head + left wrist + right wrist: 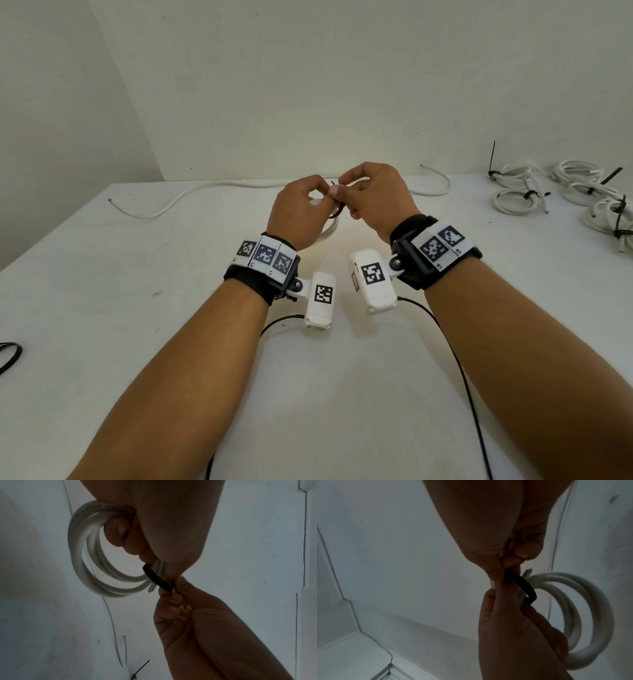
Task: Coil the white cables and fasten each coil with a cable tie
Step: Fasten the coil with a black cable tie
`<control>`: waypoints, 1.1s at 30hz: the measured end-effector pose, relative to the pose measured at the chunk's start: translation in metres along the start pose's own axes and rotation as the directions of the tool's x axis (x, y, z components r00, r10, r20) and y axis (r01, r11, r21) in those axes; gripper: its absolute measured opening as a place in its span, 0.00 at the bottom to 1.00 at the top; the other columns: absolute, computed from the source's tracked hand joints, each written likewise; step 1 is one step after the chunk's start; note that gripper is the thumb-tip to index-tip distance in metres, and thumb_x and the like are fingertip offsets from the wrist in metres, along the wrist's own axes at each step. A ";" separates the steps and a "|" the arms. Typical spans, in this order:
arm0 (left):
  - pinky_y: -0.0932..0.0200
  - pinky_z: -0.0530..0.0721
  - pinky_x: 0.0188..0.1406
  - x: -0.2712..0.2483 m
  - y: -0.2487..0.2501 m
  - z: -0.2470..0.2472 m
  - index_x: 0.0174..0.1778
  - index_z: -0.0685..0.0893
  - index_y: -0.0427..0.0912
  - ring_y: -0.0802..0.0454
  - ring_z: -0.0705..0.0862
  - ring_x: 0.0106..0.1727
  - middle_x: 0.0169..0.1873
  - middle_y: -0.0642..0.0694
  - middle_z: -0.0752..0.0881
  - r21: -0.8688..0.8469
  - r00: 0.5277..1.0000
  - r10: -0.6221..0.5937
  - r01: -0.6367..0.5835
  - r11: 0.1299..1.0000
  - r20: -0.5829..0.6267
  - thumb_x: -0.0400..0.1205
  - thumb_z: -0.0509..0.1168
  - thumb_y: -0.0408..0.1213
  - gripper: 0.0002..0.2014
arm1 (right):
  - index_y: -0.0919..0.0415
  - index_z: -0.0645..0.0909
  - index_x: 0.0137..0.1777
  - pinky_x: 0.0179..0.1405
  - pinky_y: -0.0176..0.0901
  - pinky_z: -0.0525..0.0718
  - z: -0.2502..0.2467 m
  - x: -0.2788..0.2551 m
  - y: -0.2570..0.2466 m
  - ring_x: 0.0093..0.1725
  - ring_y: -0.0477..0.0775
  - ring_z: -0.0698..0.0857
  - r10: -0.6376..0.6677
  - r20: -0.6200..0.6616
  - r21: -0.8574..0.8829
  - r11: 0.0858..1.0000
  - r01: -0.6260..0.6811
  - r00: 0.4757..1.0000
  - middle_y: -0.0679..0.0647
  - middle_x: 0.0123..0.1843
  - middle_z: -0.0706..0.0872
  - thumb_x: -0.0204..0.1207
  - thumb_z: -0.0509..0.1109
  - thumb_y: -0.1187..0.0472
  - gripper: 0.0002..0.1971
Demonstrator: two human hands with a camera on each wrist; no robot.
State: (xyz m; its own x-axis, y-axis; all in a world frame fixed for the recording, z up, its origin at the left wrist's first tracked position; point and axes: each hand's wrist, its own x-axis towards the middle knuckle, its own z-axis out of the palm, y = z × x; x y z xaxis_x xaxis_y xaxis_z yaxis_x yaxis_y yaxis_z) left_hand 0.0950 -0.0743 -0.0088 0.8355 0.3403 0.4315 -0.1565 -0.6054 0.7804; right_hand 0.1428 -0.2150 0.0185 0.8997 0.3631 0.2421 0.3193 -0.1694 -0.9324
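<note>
Above the middle of the white table (137, 308), my left hand (325, 197) holds a small white cable coil (80, 555) with its fingers curled through the loops. A black cable tie (157, 579) is looped round the coil's strands where a cut cable end sticks out. My right hand (342, 192) pinches the tie's end right beside the left thumb. In the right wrist view the tie (524, 586) arches between both hands, with the coil (594, 601) hanging to the right. In the head view the hands hide most of the coil (329, 231).
A long loose white cable (212, 186) lies along the table's back edge by the wall. Several coils tied with black ties (582, 195) sit at the far right. Black ties (10, 356) lie at the left edge. Black camera leads (455, 359) trail under my forearms.
</note>
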 end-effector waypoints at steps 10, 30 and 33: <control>0.69 0.66 0.22 -0.008 0.009 0.003 0.41 0.87 0.41 0.61 0.69 0.18 0.19 0.57 0.81 -0.106 0.993 -0.026 0.038 0.994 0.114 0.81 0.69 0.39 0.06 | 0.56 0.86 0.48 0.35 0.39 0.78 -0.021 0.005 0.006 0.40 0.48 0.82 0.199 0.220 0.075 0.972 -0.220 0.955 0.45 0.41 0.89 0.78 0.75 0.54 0.06; 0.68 0.65 0.20 -0.016 0.016 0.003 0.38 0.84 0.31 0.57 0.66 0.18 0.20 0.56 0.82 -0.266 0.959 -0.033 0.112 0.958 0.282 0.85 0.65 0.35 0.12 | 0.63 0.77 0.46 0.24 0.41 0.80 -0.013 0.005 -0.005 0.23 0.48 0.82 -0.031 -0.115 -0.036 0.999 0.027 0.993 0.55 0.32 0.91 0.85 0.63 0.61 0.07; 0.63 0.61 0.20 -0.017 0.018 0.005 0.41 0.84 0.28 0.52 0.64 0.20 0.18 0.55 0.80 -0.338 0.959 -0.053 0.150 0.929 0.280 0.84 0.64 0.33 0.11 | 0.64 0.78 0.46 0.25 0.43 0.81 -0.015 0.004 -0.008 0.26 0.52 0.83 -0.021 -0.141 0.091 0.995 0.034 0.990 0.57 0.35 0.92 0.86 0.64 0.60 0.09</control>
State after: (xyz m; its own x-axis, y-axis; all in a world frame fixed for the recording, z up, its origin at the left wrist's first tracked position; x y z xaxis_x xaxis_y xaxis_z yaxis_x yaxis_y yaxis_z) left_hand 0.0808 -0.0939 -0.0044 0.9566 0.1570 0.2454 -0.1978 -0.2680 0.9429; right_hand 0.1486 -0.2259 0.0313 0.9259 0.2336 0.2969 0.3211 -0.0724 -0.9443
